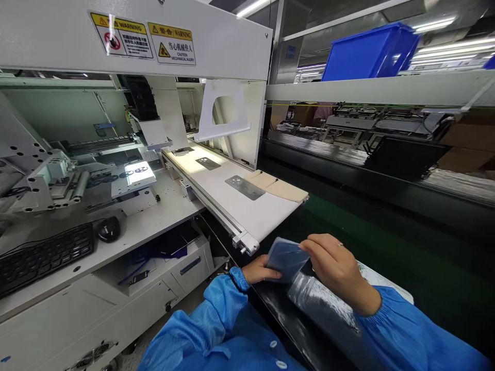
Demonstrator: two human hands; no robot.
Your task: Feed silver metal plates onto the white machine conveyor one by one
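White machinery stands ahead and to your left, its pale conveyor belt bearing flat grey plates with round holes. Just off the belt's near end, a thin, bluish flat piece is between your hands: your left hand grips its left edge, and your right hand pinches its upper right corner. Shiny plastic wrapping lies just beside it.

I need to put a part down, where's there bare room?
The white belt is bare between its near end and the nearer grey plate; so is the desk right of the mouse. It's crowded below the right hand: shiny plastic.
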